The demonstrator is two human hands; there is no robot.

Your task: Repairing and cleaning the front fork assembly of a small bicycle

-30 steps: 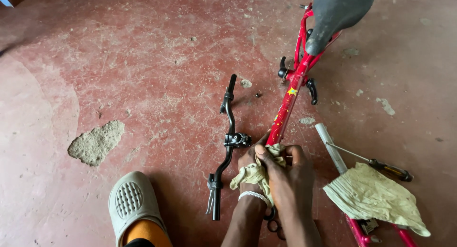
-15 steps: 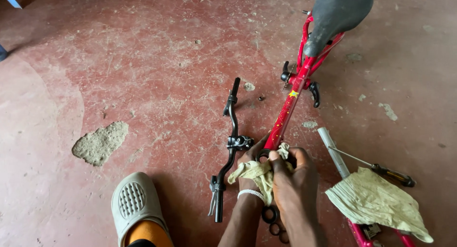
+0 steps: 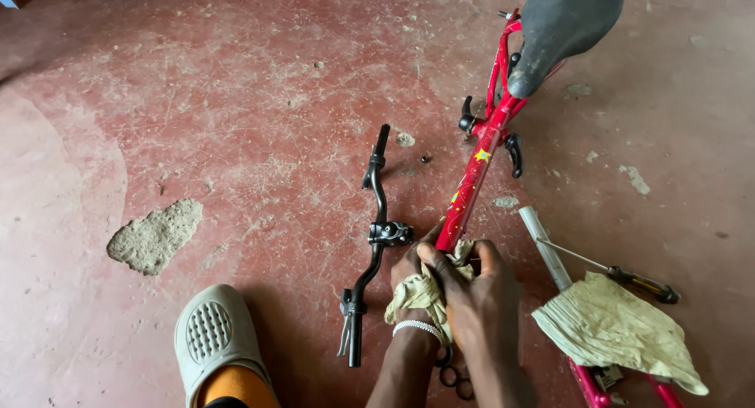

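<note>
Gripping a pale rag [image 3: 417, 294] around the red bike frame [image 3: 472, 188] with our left hand [image 3: 410, 265] and right hand [image 3: 480, 298], lower frame hidden beneath them.

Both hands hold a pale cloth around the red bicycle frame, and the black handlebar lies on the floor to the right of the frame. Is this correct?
Not quite: the head view shows the black handlebar lying left of the red bicycle frame, not right. Both hands, left and right, do hold the pale cloth around it.
</note>
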